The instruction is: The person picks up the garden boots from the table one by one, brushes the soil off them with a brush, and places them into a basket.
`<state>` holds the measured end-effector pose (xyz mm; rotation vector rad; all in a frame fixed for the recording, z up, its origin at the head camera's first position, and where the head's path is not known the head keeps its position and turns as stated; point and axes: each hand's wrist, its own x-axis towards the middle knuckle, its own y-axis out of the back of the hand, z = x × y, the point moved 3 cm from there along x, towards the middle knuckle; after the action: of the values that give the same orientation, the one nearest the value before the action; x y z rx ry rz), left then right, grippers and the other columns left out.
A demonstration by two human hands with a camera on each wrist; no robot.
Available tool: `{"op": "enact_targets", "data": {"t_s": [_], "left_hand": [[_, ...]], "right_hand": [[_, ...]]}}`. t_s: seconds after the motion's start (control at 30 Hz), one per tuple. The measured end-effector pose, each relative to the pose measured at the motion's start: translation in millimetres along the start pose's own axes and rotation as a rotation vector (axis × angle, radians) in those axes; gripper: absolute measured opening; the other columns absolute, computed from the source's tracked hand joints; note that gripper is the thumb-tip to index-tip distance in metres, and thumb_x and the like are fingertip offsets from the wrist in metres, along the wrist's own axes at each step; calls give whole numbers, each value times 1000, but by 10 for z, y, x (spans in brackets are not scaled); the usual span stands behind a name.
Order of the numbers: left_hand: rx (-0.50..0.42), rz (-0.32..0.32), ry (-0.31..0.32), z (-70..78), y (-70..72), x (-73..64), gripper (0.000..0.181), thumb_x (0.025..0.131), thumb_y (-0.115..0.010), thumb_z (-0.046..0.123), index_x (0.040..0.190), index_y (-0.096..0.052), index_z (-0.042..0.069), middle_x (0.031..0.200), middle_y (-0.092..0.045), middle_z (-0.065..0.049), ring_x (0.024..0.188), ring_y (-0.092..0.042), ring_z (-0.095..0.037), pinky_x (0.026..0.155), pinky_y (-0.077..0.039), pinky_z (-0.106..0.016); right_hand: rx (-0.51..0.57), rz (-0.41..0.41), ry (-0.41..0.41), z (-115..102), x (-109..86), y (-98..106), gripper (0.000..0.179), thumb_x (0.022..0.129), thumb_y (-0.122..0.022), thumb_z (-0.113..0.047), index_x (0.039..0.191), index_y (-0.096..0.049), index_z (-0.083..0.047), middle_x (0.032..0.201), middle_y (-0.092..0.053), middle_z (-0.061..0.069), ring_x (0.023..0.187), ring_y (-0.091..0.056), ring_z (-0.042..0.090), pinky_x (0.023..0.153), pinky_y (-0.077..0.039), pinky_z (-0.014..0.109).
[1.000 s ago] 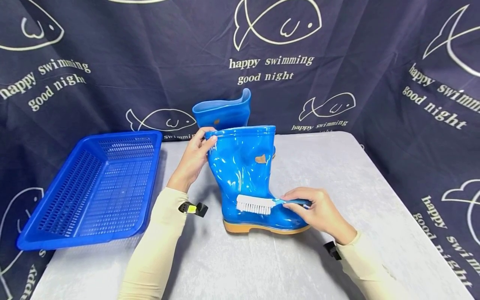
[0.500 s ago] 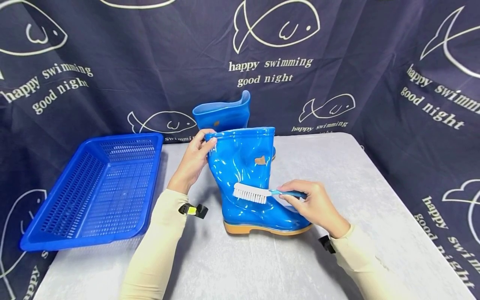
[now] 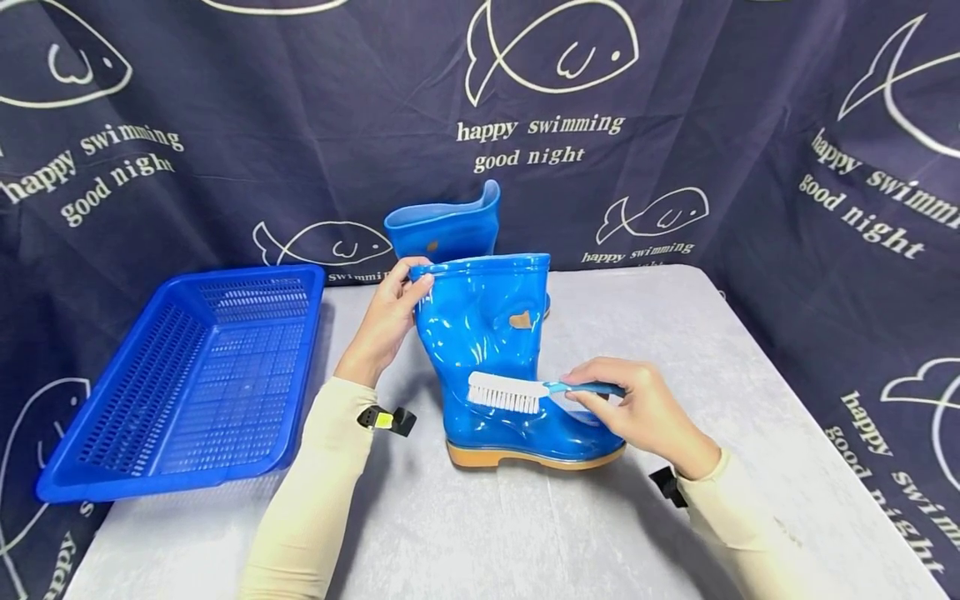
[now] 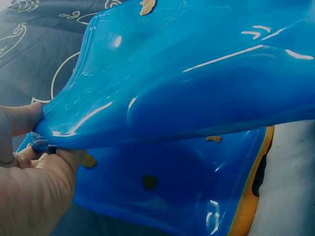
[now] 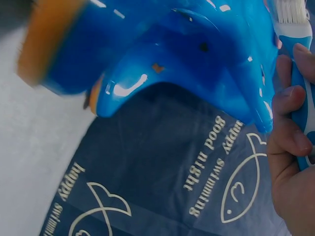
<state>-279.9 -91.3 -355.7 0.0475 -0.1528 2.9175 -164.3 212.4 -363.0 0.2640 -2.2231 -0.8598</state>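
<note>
A glossy blue rain boot (image 3: 487, 333) with a tan sole stands upright on the table, toe to the right. One brown patch (image 3: 520, 320) marks its shaft. My left hand (image 3: 386, 312) pinches the boot's top rim at the left, thumb outside, as the left wrist view also shows. In my right hand (image 3: 637, 408) is a scrub brush (image 3: 506, 393), held by its blue handle, its white bristles pointing down across the boot's ankle. The right wrist view has the brush (image 5: 293, 14) and the right hand (image 5: 290, 132) at its right edge.
Behind the first boot stands a second blue boot (image 3: 442, 225), mostly hidden, with brown spots (image 4: 149, 182) on it. A blue plastic basket (image 3: 300, 367) sits at the left of the grey table (image 3: 660, 333). Dark fish-print cloth (image 3: 360, 100) hangs around the back and sides.
My right hand has moved the brush up from the foot to the ankle, then slightly down and right. The left hand keeps its hold on the rim; the boot stays in place.
</note>
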Motion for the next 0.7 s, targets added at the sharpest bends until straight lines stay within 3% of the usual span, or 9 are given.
{"op": "enact_targets", "data": {"t_s": [0.23, 0.43, 0.7], "left_hand": [[-14, -2, 2, -3, 5, -10, 16, 107, -49, 21, 122, -51, 23, 108, -60, 0, 93, -64, -11, 80, -56, -25], [-3, -4, 6, -11, 5, -18, 18, 106, -49, 22, 124, -50, 22, 111, -59, -2, 94, -63, -12, 79, -56, -25], [5, -10, -9, -1, 14, -25, 19, 107, -49, 22, 126, -50, 20, 112, -59, -2, 96, -63, -13, 80, -56, -26]], "right_hand": [[-34, 85, 67, -45, 233, 174, 31, 71, -85, 7, 96, -79, -11, 88, -77, 3, 77, -68, 6, 75, -51, 6], [-11, 165, 23, 31, 410, 360, 29, 73, -84, 9, 95, -79, -9, 87, -77, 5, 70, -58, -4, 61, -45, 8], [-38, 218, 17, 205, 525, 541, 31, 69, -84, 13, 93, -80, -6, 84, -76, 7, 69, -56, -6, 57, -40, 9]]}}
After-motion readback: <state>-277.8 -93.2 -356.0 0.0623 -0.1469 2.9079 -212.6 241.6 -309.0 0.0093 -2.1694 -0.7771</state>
